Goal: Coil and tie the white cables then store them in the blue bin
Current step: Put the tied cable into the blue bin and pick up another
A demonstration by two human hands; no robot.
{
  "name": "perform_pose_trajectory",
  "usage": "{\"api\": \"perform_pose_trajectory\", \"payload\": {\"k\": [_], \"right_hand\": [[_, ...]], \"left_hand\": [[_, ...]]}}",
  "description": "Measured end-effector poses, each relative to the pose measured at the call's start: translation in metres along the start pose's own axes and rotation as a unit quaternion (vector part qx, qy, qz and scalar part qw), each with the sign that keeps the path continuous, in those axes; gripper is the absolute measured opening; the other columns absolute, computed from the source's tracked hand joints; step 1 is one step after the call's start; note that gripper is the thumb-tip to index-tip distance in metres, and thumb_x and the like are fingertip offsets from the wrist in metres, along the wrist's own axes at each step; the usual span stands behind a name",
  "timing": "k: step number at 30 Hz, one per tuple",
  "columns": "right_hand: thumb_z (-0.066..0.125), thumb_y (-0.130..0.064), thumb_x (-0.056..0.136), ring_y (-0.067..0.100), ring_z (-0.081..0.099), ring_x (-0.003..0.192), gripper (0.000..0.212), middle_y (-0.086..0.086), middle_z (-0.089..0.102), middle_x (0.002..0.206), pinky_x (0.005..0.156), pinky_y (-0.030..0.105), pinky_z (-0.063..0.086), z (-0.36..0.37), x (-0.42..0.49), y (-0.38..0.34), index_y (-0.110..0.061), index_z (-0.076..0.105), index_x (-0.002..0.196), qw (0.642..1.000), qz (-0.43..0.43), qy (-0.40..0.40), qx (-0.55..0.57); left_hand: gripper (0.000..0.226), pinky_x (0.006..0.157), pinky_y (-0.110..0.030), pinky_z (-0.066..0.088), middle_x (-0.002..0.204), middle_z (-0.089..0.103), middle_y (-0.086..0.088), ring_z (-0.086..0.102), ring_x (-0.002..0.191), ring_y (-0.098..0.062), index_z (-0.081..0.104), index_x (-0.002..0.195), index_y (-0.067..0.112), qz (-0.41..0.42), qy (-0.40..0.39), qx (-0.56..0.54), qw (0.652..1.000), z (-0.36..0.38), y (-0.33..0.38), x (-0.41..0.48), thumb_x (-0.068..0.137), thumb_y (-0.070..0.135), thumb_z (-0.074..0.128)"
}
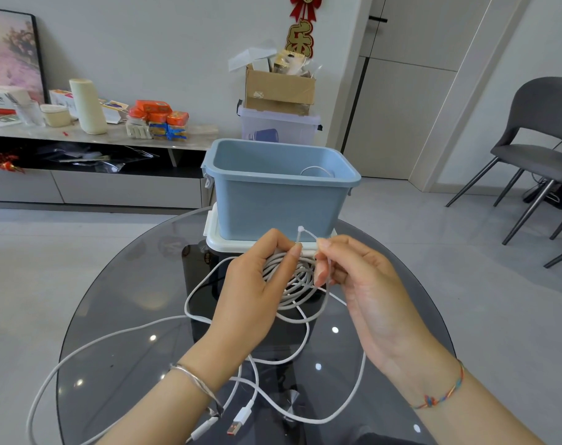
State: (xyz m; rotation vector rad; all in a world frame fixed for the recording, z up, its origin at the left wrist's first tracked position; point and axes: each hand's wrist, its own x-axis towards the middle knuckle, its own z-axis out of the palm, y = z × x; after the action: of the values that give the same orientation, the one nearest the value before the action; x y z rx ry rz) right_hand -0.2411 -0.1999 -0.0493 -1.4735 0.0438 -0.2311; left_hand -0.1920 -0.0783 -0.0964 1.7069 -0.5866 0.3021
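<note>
My left hand (257, 284) grips a coil of white cable (294, 279) above the round glass table. A white zip tie (307, 234) loops over the top of the coil, and my right hand (353, 274) pinches its tail beside the coil. More loose white cables (119, 332) trail across the glass toward me, ending in USB plugs (238, 420) near my left wrist. The blue bin (278, 191) stands just behind my hands on its white lid (222, 239); a white cable loop (316, 170) shows inside it.
The dark glass table (128, 284) has its rim close on both sides. A grey chair (536, 149) stands at the right. A low cabinet (90, 136) with boxes and packets runs along the left wall. A clear tub and cardboard box (279, 91) are stacked behind the bin.
</note>
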Motion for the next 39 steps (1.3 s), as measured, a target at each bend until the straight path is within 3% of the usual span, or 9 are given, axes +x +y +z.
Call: {"api": "perform_pose_trajectory", "payload": {"k": [5,8,13,17,19,22,28,33,39], "right_hand": [[0.056,-0.013,0.09,0.012,0.049,0.058,0.022,0.003,0.051,0.057,0.061,0.013,0.045,0.001,0.0,0.001,-0.007,0.06,0.068,1.0,-0.002,-0.011,0.001],[0.057,-0.016,0.089,0.012,0.048,0.058,0.021,0.003,0.051,0.057,0.06,0.013,0.045,0.001,0.001,0.003,-0.004,0.061,0.072,1.0,0.001,-0.004,0.007],[0.06,-0.014,0.089,0.009,0.057,0.058,0.013,0.001,0.06,0.056,0.063,0.013,0.048,-0.001,0.003,0.006,-0.005,0.061,0.097,0.999,-0.028,0.008,-0.019],[0.061,-0.016,0.087,0.005,0.062,0.062,0.015,-0.003,0.065,0.06,0.062,0.008,0.046,-0.006,0.007,0.006,-0.007,0.07,0.095,0.998,-0.002,-0.019,-0.057],[0.065,-0.017,0.084,0.0,0.058,0.061,0.015,-0.009,0.064,0.061,0.062,0.008,0.042,-0.01,0.01,0.007,-0.007,0.072,0.093,0.998,0.024,-0.013,-0.06],[0.068,-0.023,0.077,0.001,0.051,0.069,0.014,-0.014,0.063,0.067,0.072,0.02,0.035,-0.017,0.014,0.009,-0.014,0.075,0.086,0.996,0.061,-0.011,-0.065],[0.072,-0.039,0.056,0.015,0.056,0.088,0.025,0.0,0.064,0.081,0.087,0.034,0.038,-0.022,0.018,0.008,-0.02,0.073,0.071,0.996,0.057,-0.007,-0.065],[0.07,-0.026,0.062,0.013,0.06,0.079,0.006,0.008,0.067,0.083,0.074,0.024,0.045,-0.032,0.025,0.004,-0.02,0.072,0.064,1.0,0.023,0.002,-0.004],[0.07,-0.008,0.081,0.011,0.067,0.074,0.006,0.004,0.073,0.075,0.073,0.02,0.053,-0.032,0.024,0.006,-0.002,0.072,0.08,0.978,-0.112,-0.03,-0.173]], "left_hand": [[0.017,0.061,-0.028,0.043,0.065,0.058,0.004,0.051,0.061,-0.011,0.053,0.078,0.027,0.032,-0.012,0.036,0.999,-0.001,0.001,0.0,0.093,0.034,0.051],[0.017,0.064,-0.025,0.046,0.071,0.062,0.008,0.057,0.069,-0.013,0.056,0.08,0.02,0.049,-0.02,0.053,0.997,-0.001,0.0,-0.002,0.094,0.03,0.053],[0.013,0.069,-0.02,0.046,0.078,0.064,0.011,0.061,0.078,-0.009,0.058,0.084,0.018,0.062,-0.052,0.073,0.994,-0.004,-0.006,0.001,0.095,0.024,0.054],[0.014,0.072,-0.009,0.041,0.082,0.065,0.017,0.061,0.083,-0.001,0.061,0.087,0.017,0.069,-0.076,0.076,0.992,-0.008,-0.007,0.003,0.093,0.026,0.053],[0.014,0.071,-0.01,0.042,0.081,0.065,0.017,0.06,0.082,-0.002,0.061,0.087,0.017,0.056,-0.097,0.072,0.991,-0.009,-0.007,0.004,0.093,0.027,0.054],[0.014,0.07,-0.012,0.041,0.076,0.062,0.019,0.058,0.076,-0.001,0.058,0.084,0.021,0.039,-0.135,0.057,0.988,-0.011,-0.007,0.006,0.093,0.03,0.053],[0.017,0.058,-0.012,0.035,0.058,0.051,0.021,0.043,0.055,0.0,0.054,0.078,0.025,-0.013,-0.177,0.033,0.984,-0.008,-0.004,0.008,0.093,0.03,0.055],[0.017,0.05,-0.014,0.035,0.054,0.047,0.012,0.037,0.048,-0.004,0.057,0.079,0.019,-0.077,-0.202,-0.02,0.976,-0.007,-0.011,0.006,0.094,0.027,0.056],[0.014,0.045,-0.017,0.033,0.058,0.044,0.003,0.034,0.044,-0.005,0.058,0.086,0.015,-0.197,-0.18,-0.099,0.959,-0.005,-0.017,0.005,0.096,0.025,0.054]]}}
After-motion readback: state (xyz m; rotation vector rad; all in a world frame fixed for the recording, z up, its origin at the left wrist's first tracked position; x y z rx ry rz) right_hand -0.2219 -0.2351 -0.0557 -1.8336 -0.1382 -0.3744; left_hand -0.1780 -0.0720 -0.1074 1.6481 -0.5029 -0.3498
